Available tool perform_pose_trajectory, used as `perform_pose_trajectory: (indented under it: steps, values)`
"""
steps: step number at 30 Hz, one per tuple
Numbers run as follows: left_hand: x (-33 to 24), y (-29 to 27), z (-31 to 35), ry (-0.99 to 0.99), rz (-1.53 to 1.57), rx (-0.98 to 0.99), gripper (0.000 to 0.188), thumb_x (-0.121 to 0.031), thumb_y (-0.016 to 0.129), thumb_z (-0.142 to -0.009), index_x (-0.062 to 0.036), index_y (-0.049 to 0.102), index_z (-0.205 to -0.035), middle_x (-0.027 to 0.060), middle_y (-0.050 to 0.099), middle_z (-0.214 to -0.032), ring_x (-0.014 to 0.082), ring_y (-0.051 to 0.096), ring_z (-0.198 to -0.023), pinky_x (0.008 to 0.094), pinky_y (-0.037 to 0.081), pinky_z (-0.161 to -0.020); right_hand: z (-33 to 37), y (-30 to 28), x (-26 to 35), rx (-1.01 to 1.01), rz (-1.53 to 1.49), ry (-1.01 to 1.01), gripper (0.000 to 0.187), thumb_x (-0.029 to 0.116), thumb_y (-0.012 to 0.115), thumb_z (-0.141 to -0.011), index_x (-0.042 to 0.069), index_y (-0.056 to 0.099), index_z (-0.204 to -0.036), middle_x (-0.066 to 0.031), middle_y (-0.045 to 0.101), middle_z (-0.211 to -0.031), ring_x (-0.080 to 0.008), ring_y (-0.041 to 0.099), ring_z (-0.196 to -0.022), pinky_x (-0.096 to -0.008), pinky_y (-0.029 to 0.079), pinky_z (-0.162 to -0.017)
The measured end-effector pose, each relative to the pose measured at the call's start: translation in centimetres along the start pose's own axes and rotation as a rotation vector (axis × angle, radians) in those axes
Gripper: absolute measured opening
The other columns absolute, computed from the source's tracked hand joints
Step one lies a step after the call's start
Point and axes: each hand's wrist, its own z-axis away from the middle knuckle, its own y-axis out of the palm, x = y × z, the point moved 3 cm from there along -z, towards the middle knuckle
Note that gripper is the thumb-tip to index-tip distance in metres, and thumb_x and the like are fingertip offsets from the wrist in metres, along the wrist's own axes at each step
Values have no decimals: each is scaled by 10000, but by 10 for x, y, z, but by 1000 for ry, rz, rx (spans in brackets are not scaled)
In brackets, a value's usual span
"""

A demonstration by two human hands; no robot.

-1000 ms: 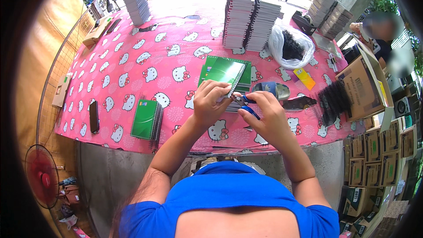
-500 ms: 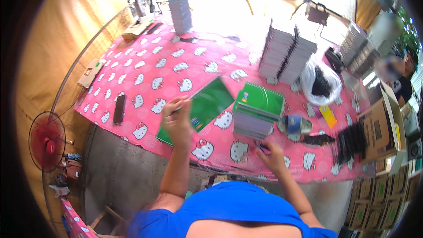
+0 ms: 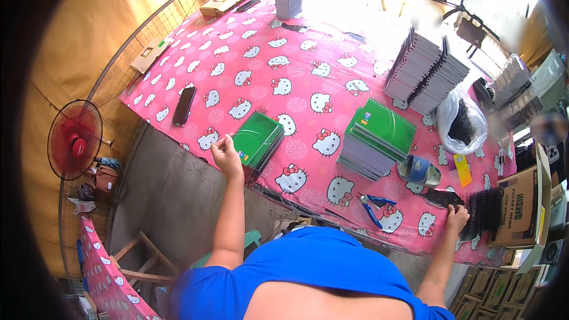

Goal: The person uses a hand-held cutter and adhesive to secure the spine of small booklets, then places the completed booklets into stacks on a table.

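Here, in the head view, the left hand (image 3: 226, 155) is curled into a loose fist holding nothing, its knuckles just beside the near corner of a small stack of green spiral notebooks (image 3: 258, 138) at the table's front edge. The right hand (image 3: 457, 218) reaches far right, fingers narrow and touching a bundle of black binding spirals (image 3: 487, 210); whether it grips any I cannot tell. Between the hands on the pink patterned tablecloth (image 3: 296, 77) lie blue-handled pliers (image 3: 372, 206), a taller pile of green-covered notebooks (image 3: 376, 139) and a tape roll (image 3: 418, 170). Behind stand leaning stacks of bound pads (image 3: 427, 71) and a plastic bag (image 3: 462, 121). A dark phone (image 3: 184, 105) lies left; a red fan (image 3: 75, 140) stands beside the table.
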Motion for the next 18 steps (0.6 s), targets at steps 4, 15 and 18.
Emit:
perform_pose_trajectory:
  steps: [4, 15, 18]
  values:
    - [-18, 8, 10, -34, 70, 57, 177, -124, 626, -895, -4, 507, -944, 84, 603, -881, 133, 575, -839, 282, 470, -770, -9, 18, -29, 16, -57, -47, 260, 245, 694, -793, 34, 626, -929, -147, 598, -937, -340, 550, -911, -443, 438, -786]
    - [-143, 97, 34, 244, -109, 532, 299, -125, 650, -863, -11, 578, -1130, 96, 586, -1127, 204, 528, -1076, 351, 388, -970, -21, -68, 33, -193, -368, -125, 216, 185, 641, -821, 52, 699, -981, -175, 652, -840, -345, 625, -810, -426, 482, -748]
    - [-203, 188, 86, 354, -23, 1087, 310, -148, 629, -881, -24, 593, -1163, 130, 603, -1155, 219, 563, -1069, 345, 420, -943, -23, -110, 134, -141, -825, -380, 217, 169, 605, -822, 34, 697, -965, -148, 679, -900, -285, 643, -846, -392, 481, -756]
